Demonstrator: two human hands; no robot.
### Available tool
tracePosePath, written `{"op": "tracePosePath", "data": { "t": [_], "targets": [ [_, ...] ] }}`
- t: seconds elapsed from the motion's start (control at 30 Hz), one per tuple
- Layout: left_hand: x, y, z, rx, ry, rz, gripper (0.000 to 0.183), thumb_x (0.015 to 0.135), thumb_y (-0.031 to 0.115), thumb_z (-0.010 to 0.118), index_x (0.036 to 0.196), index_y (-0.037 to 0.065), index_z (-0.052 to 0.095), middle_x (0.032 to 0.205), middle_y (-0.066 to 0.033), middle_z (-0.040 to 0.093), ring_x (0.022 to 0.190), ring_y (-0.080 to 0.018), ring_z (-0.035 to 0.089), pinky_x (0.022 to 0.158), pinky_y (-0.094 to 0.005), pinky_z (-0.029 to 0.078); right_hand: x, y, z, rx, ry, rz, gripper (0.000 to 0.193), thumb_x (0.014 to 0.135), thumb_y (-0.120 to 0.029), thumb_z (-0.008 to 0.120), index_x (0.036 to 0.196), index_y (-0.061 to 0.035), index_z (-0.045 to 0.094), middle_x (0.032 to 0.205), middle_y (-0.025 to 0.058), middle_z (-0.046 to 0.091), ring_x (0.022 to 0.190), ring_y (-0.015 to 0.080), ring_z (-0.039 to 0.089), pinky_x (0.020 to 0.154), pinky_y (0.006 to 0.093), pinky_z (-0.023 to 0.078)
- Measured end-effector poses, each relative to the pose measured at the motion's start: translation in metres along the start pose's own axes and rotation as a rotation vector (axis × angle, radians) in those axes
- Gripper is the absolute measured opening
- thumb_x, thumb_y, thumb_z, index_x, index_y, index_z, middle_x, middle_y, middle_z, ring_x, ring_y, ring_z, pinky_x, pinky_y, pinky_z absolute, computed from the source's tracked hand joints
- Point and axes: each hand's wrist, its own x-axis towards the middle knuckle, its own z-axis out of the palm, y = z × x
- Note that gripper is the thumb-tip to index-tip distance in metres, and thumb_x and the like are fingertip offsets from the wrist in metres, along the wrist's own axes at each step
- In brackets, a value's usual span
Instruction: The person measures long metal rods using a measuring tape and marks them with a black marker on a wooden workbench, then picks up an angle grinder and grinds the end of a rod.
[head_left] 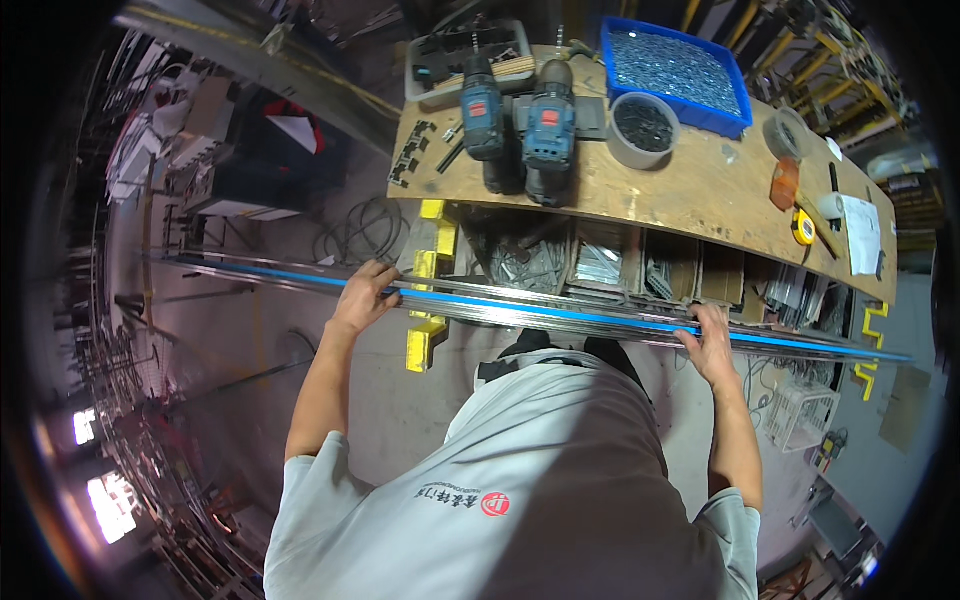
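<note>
Long, thin metal profiles (520,318), one with a bright blue strip (560,311) along it, stretch sideways in front of my body, below the workbench's near edge. My left hand (366,296) is closed round the bundle just left of a yellow stepped bracket (424,268). Farther right, my right hand (709,343) grips the same bundle, its thumb on the near side and its fingers over the far side. How many profiles each hand holds is hard to make out. At the right, the bundle passes close to another yellow stepped bracket (866,380).
On the wooden workbench (690,195) stand two cordless drills (548,130), a blue tray (715,122) of small metal parts and a white tub (640,155). A yellow tape measure (803,227) lies rightward. Boxes (605,255) fill the shelf below; a white crate (803,415) sits right.
</note>
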Motion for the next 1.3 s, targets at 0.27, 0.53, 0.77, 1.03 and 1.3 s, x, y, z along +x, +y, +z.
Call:
{"op": "tracePosePath", "data": {
  "t": [0.27,0.53,0.77,1.03,1.3],
  "targets": [
    [-0.003,-0.024,-0.001,0.149,-0.077,0.195,0.035,0.065,0.012,0.081,0.095,0.003,0.068,0.106,-0.0142,0.064,0.101,-0.0354,0.058,0.088,-0.0428,0.051,0.008,-0.022,0.000,-0.148,0.045,-0.196,0.033,0.070,-0.011,0.080,0.099,-0.0042,0.065,0.111,0.0153,0.059,0.109,0.0382,0.052,0.093,0.0475,0.042],
    [0.008,0.002,-0.005,0.246,-0.144,0.248,0.038,0.068,0.006,0.076,0.105,0.003,0.068,0.108,-0.0188,0.061,0.115,-0.0419,0.054,0.099,-0.0488,0.047,0.002,0.010,0.010,-0.190,0.022,-0.292,0.017,0.086,-0.018,0.060,0.079,-0.0040,0.056,0.093,0.0183,0.051,0.091,0.0373,0.051,0.080,0.0485,0.041],
    [-0.022,-0.074,0.043,-0.185,0.000,0.062,0.012,0.077,-0.010,0.057,0.087,-0.004,0.059,0.088,-0.0196,0.054,0.087,-0.0425,0.053,0.085,-0.0502,0.048,-0.008,-0.012,-0.008,-0.159,-0.035,-0.206,0.022,0.086,-0.027,0.070,0.087,-0.0059,0.067,0.108,0.0174,0.054,0.111,0.0352,0.049,0.097,0.0459,0.038],
    [0.002,-0.062,0.028,0.031,-0.188,0.181,0.016,0.072,-0.002,0.065,0.060,-0.001,0.054,0.063,-0.0203,0.053,0.071,-0.0404,0.057,0.115,-0.0539,0.036,-0.014,-0.012,0.016,-0.162,0.043,-0.245,0.024,0.086,-0.033,0.071,0.080,-0.0100,0.068,0.091,0.0103,0.058,0.098,0.0296,0.053,0.093,0.0426,0.039],
    [0.007,-0.027,0.027,0.111,-0.135,0.192,0.012,0.072,0.002,0.067,0.083,-0.005,0.066,0.082,-0.0242,0.059,0.086,-0.0479,0.059,0.111,-0.0606,0.038,-0.021,-0.020,0.023,-0.200,0.137,-0.111,0.024,0.086,-0.032,0.071,0.087,-0.0093,0.065,0.100,0.0120,0.056,0.103,0.0309,0.052,0.093,0.0427,0.040]
  ]
}}
